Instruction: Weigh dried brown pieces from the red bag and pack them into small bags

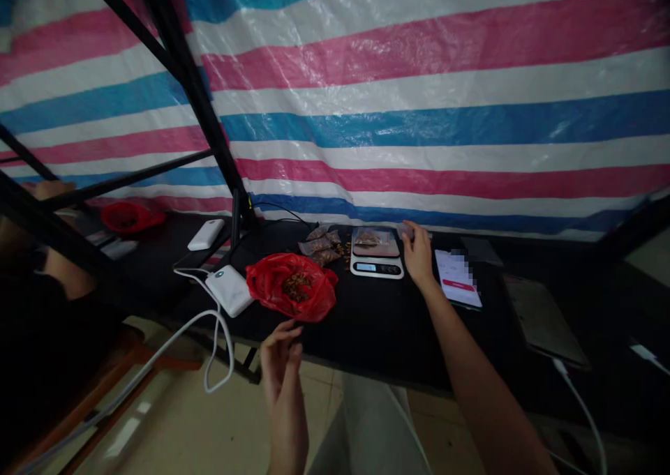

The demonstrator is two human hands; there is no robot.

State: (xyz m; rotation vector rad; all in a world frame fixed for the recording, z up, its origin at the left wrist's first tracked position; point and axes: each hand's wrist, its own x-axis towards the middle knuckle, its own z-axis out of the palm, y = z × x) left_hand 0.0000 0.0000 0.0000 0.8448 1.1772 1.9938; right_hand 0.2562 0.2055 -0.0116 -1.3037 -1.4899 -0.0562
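Note:
My left hand [285, 363] hovers at the front edge of the table, just below a red plastic bag [262, 280]. Its fingers are loosely bent and apart, with nothing in them. The red bag lies open, and small brown dry pieces [297, 287] sit inside. Beside the scale, my right hand [417, 253] has its fingers on a clear plastic bag [402, 229], which the fingers partly hide. A white digital scale [377, 268] with a lit display carries a small filled clear bag [368, 238].
Several filled packets [322, 245] and loose pieces lie left of the scale. A lit phone [456, 280], flat clear plastic [481, 250] and a dark tablet-like device [544, 318] are to the right. A white power bank [230, 290] with cable stands left. Another person's arm [68, 273] is beyond the black frame [209, 112].

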